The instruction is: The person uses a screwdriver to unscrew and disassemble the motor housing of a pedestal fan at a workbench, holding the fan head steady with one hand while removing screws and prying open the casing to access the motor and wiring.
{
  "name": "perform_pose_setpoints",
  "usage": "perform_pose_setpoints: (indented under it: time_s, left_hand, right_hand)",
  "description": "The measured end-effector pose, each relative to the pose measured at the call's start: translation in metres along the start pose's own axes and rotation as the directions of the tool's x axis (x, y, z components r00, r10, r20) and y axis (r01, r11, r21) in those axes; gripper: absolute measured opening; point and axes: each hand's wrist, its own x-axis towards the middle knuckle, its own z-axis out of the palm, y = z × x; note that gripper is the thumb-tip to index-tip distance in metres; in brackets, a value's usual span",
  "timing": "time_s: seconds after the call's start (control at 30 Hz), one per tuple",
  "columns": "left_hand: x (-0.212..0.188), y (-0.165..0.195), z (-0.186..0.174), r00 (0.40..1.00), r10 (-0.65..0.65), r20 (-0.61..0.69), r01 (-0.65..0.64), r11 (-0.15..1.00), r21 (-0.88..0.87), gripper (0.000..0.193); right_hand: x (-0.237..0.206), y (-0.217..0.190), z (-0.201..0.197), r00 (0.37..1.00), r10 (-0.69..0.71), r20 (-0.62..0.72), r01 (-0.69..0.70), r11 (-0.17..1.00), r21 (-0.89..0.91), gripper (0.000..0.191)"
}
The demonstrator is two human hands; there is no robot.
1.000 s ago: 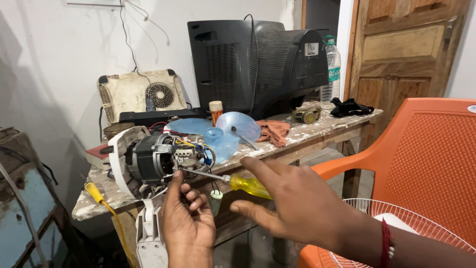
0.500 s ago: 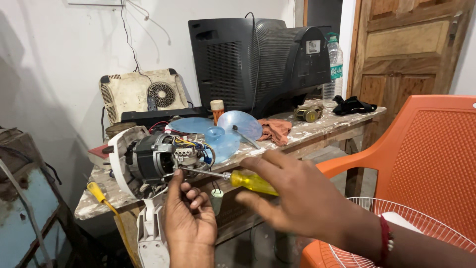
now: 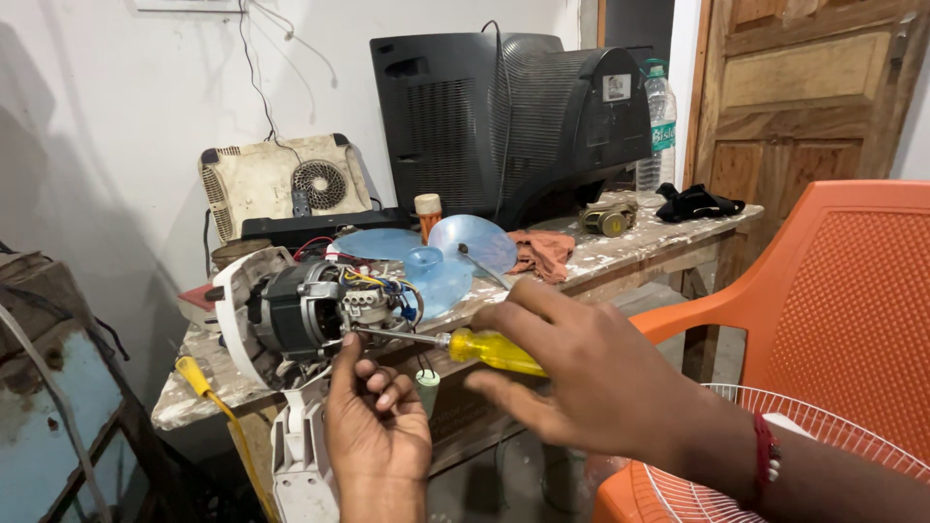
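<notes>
A stripped fan motor with coloured wires sits in a white housing at the left of a worn table. My right hand grips a yellow-handled screwdriver; its metal shaft runs left, with the tip at the motor's rear. Just below the motor, my left hand has its fingertips up against the shaft near the tip. The white fan stand hangs under the motor.
Translucent blue fan blades, an orange rag, a small orange-capped bottle, a black television and a beige ventilated casing stand on the table. An orange plastic chair holds a white wire fan guard at right. A wooden door is behind.
Both hands and the screwdriver stay at the motor; only small shifts of the fingers and of the view show.
</notes>
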Motion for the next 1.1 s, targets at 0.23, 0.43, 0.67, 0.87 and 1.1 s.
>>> perform_pose_setpoints:
  time_s: [0.23, 0.43, 0.67, 0.87, 1.1]
  left_hand:
    - [0.008, -0.003, -0.007, 0.992, -0.045, 0.115, 0.055, 0.995, -0.086, 0.011]
    - [0.006, -0.006, -0.005, 0.989, -0.037, 0.146, 0.054, 0.992, -0.116, 0.018]
    - [0.005, -0.008, 0.001, 0.996, -0.016, 0.09, 0.025, 0.995, -0.102, 0.021]
    - [0.006, -0.01, 0.007, 0.998, -0.01, 0.054, 0.015, 0.996, -0.093, 0.019]
    - [0.001, -0.012, 0.009, 0.997, -0.027, 0.078, 0.037, 0.991, -0.13, 0.012]
  right_hand:
    - [0.004, 0.008, -0.001, 0.997, 0.059, 0.048, -0.052, 0.989, -0.139, 0.022]
    - [0.002, 0.003, -0.002, 0.994, 0.092, 0.066, -0.094, 0.995, 0.034, 0.03]
    - [0.001, 0.002, 0.002, 0.996, 0.085, 0.031, -0.083, 0.994, -0.065, 0.051]
    - [0.005, 0.002, 0.001, 0.964, 0.213, 0.162, -0.183, 0.966, -0.18, 0.016]
    - [0.0, -0.002, -0.004, 0.998, 0.005, 0.059, 0.002, 0.994, -0.11, 0.032]
